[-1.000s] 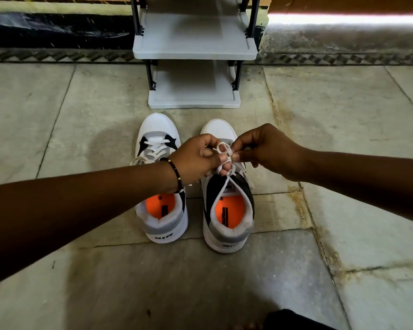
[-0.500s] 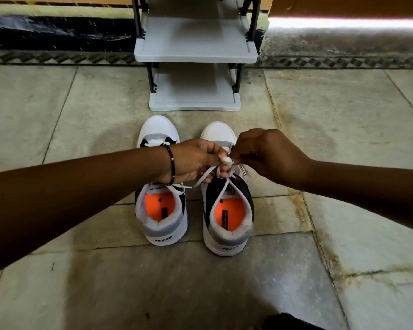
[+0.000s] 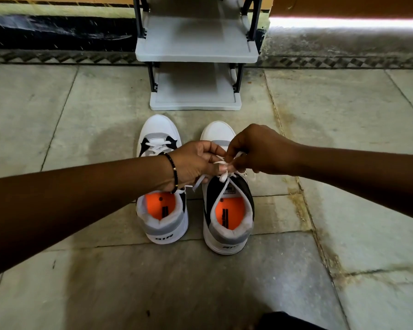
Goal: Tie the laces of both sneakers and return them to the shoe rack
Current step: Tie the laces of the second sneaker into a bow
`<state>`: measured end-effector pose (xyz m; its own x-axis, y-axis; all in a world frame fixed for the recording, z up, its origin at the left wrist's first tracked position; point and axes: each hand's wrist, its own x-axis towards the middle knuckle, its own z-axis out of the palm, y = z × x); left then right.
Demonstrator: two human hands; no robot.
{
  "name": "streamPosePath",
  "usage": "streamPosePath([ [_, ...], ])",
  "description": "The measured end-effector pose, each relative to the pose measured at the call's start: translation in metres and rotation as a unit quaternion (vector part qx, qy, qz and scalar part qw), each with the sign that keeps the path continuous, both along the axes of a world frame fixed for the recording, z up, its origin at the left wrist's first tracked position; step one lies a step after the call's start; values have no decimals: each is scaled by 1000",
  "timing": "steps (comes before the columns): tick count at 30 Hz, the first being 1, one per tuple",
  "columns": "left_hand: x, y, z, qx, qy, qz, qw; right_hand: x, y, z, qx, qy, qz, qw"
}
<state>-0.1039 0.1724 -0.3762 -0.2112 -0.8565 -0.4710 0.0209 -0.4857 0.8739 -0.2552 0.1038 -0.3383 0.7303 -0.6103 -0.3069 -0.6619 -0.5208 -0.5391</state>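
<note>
Two white, grey and black sneakers with orange insoles stand side by side on the floor, heels toward me. Over the right sneaker [image 3: 228, 225] my left hand [image 3: 196, 166] and my right hand [image 3: 255, 151] meet, each pinching the white laces [image 3: 222, 178] above its tongue. A loose lace end trails left from my left hand. My left forearm crosses over the left sneaker [image 3: 162, 217], whose laces show near the toe. The grey shoe rack [image 3: 196, 55] stands just beyond the toes, both visible shelves bare.
Worn stone floor tiles surround the shoes. A dark skirting band and wall run behind the rack. A strip of bright light lies at the top right. Something dark, partly cut off, sits at the bottom edge.
Both hands have stayed on the right sneaker's laces and dropped slightly toward the tongue. The lace loop seen between the fingers earlier is now drawn in smaller.
</note>
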Motion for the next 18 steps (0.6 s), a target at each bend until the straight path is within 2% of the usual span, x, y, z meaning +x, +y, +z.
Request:
streamPosePath([
  [4,-3,3,2,-51,-92,-12,994,4,1,-1,-54,61,33,996],
  [7,-6,4,5,-86,-145,7,986,3,2,-3,-82,67,44,993],
  [10,-3,5,9,-157,-261,-30,952,2,5,-9,-93,40,26,995],
  [12,-2,7,10,-176,-300,-61,936,1,9,-13,-100,21,13,995],
  [14,-3,8,11,-167,-298,-74,937,0,13,-15,-120,15,9,993],
  [18,-4,0,11,-75,-207,-9,976,-4,16,-14,-187,68,39,979],
])
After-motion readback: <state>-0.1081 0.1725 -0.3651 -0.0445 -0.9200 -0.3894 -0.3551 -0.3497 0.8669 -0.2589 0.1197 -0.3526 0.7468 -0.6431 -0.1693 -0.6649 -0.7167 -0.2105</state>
